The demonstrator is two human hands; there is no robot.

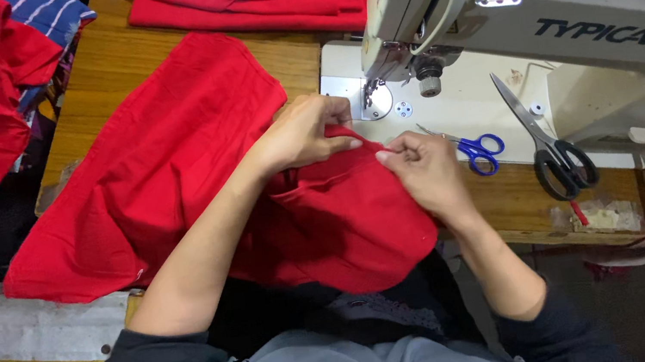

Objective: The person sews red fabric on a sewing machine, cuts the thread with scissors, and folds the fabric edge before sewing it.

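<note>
While both hands pinch its folded edge, left hand (305,131) and right hand (425,168), the soft red cotton cloth (164,172) drapes limp across the wooden worktop (103,69) beside the cream sewing machine (540,22); best gripped at the hem.

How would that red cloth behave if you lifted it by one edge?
Probably floppy: the red cloth drapes over the table edge and creases where the left hand and right hand pinch it. Likely light, since fingertips alone hold a fold up. It would likely bunch rather than slide when pushed.
</note>
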